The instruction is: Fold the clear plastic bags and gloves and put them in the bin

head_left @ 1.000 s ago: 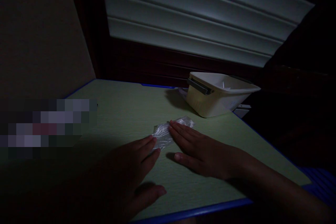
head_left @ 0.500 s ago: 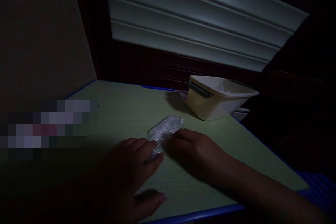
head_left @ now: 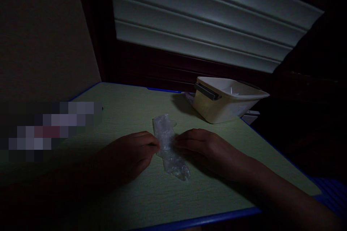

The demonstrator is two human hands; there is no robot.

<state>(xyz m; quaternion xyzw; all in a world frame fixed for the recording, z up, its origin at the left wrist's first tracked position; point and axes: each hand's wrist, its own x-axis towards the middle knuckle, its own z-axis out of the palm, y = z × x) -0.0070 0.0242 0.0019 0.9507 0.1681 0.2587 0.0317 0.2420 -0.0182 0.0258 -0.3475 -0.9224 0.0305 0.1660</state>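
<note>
A strip of clear, crinkled plastic film (head_left: pixel 167 144) lies lengthwise on the pale green table (head_left: pixel 130 108), between my two hands. My left hand (head_left: pixel 137 151) pinches its left edge, with thumb and fingers pressed together. On the other side my right hand (head_left: pixel 200 146) has its fingers closed at the film's right edge; the fingertips are in shadow. The film's far end is fairly flat, and its near end is crumpled and spreads toward the table's front.
At the table's back right stands a cream plastic bin (head_left: pixel 222 106) with a dark handle; something white shows inside. A blurred-out patch (head_left: pixel 56 126) covers the left side. Behind the table are a wall and a slatted panel (head_left: pixel 189 21).
My left hand has gone from spread fingers to a pinch on the film. The film has turned from slanting to nearly lengthwise and is more stretched out. My right hand has barely moved.
</note>
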